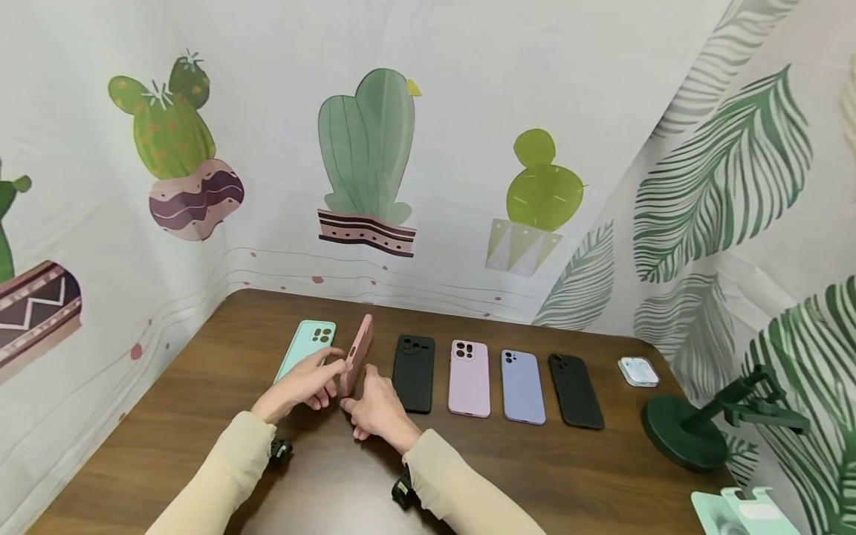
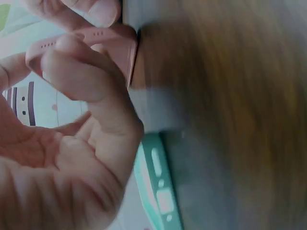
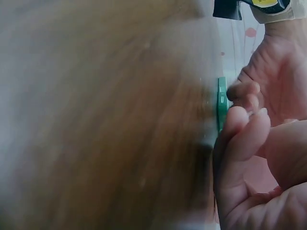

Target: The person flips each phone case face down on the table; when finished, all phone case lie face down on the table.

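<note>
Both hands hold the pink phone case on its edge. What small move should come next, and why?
Probably lay the pink case flat in the gap between the mint case and the black case. It stands tilted on its long edge, pinched by the left hand and the right hand, while the other cases lie flat in a row on the table.

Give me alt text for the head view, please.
Both hands, left hand and right hand, hold a pink phone case tilted on edge above a brown wooden table. A mint green phone case lies beside it, among a row of other cases.
</note>
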`<state>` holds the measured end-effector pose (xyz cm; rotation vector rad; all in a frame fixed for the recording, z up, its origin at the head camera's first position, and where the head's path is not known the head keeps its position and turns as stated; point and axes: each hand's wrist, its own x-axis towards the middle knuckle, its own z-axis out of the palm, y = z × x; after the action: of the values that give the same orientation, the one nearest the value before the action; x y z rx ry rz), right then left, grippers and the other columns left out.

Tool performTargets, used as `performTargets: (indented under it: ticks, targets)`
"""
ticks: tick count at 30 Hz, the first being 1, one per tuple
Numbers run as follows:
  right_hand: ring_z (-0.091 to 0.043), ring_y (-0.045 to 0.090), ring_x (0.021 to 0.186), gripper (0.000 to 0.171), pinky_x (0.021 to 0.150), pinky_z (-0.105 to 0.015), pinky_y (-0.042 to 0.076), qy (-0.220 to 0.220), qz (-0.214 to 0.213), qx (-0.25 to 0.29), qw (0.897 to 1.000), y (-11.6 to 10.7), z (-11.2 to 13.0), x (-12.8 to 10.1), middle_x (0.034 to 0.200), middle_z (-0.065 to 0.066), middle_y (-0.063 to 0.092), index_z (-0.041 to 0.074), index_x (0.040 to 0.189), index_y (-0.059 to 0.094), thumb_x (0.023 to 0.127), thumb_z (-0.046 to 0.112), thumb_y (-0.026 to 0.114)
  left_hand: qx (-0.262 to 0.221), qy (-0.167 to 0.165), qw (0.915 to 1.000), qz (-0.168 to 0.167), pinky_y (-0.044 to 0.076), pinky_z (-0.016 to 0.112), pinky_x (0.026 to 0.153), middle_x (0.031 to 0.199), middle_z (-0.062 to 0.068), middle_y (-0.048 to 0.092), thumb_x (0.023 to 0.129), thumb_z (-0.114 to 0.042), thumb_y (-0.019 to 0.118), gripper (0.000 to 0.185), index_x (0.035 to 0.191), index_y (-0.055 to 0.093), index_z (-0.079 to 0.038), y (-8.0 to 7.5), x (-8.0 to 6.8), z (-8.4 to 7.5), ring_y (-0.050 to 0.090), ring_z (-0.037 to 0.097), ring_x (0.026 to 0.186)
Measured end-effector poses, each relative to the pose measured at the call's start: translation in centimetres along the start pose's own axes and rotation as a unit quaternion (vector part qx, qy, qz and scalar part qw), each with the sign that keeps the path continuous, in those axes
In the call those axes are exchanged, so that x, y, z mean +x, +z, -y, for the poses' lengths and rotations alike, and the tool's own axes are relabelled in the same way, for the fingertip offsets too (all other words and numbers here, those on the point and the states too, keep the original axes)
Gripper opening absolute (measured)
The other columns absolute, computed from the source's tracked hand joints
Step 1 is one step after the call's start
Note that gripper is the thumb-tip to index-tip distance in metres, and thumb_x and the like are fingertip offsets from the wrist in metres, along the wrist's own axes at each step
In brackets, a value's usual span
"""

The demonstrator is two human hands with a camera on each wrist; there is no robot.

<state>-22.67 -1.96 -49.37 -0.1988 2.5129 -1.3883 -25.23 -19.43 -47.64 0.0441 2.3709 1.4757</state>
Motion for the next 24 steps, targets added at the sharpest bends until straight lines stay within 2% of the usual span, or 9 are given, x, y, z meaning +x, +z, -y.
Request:
performTargets:
  ticks: [2,4,6,10,18,24]
  targets:
    - [-0.007,0.053,0.032,0.076,0.038,-0.028,0.054,0.003,0.005,0.001,1.0,0.1,0.0,0.1,0.055,-0.005,0.063,-0.007,0.162,0.037,0.099,0.009,0.078,0.009,0.029,0.9995,-0.013,0.054,0.027,0.05,0.077,0.009,0.067,0.103,-0.03,0.06,0.067,0.165,0.041,-0.012,-0.2,0.1,0.0,0.061,0.014,0.055]
    - [-0.007,0.053,0.033,0.078,0.038,-0.028,0.055,0.008,0.007,0.001,1.0,0.2,0.0,0.2,0.056,-0.005,0.063,-0.007,0.162,0.036,0.099,0.009,0.079,0.022,0.059,0.9978,-0.022,0.057,0.029,0.051,0.078,0.011,0.068,0.104,-0.023,0.06,0.069,0.168,0.039,-0.016,-0.4,0.2,0.0,0.063,0.015,0.055]
    - [-0.008,0.054,0.033,0.08,0.039,-0.028,0.055,0.011,0.007,0.001,1.0,0.2,0.0,0.2,0.056,-0.006,0.063,-0.007,0.163,0.035,0.099,0.01,0.079,0.035,0.088,0.9951,-0.029,0.06,0.032,0.051,0.078,0.012,0.067,0.104,-0.016,0.06,0.067,0.168,0.04,-0.016,-0.7,0.2,0.1,0.064,0.016,0.055]
    - [-0.008,0.054,0.033,0.079,0.039,-0.028,0.055,0.016,0.007,0.005,1.0,0.3,0.0,0.4,0.056,-0.006,0.064,-0.007,0.163,0.035,0.1,0.01,0.079,0.057,0.118,0.9908,-0.035,0.062,0.036,0.052,0.076,0.014,0.066,0.104,-0.007,0.057,0.065,0.167,0.043,-0.012,-1.0,0.1,0.2,0.065,0.016,0.054]
    - [-0.008,0.054,0.033,0.08,0.038,-0.028,0.055,0.02,0.003,0.006,1.0,0.5,-0.1,0.5,0.056,-0.006,0.064,-0.005,0.165,0.033,0.101,0.01,0.077,0.076,0.109,0.9903,-0.039,0.059,0.031,0.05,0.074,0.014,0.066,0.103,-0.006,0.058,0.064,0.166,0.045,-0.011,-1.2,-0.1,0.3,0.064,0.016,0.053]
    - [-0.008,0.054,0.033,0.077,0.037,-0.03,0.055,0.017,0.002,0.008,1.0,0.6,-0.2,0.4,0.056,-0.006,0.064,-0.004,0.164,0.035,0.101,0.01,0.077,0.105,0.101,0.9887,-0.038,0.053,0.029,0.048,0.067,0.005,0.063,0.092,-0.004,0.073,0.081,0.166,0.043,-0.011,-1.5,-0.2,0.5,0.06,0.015,0.051]
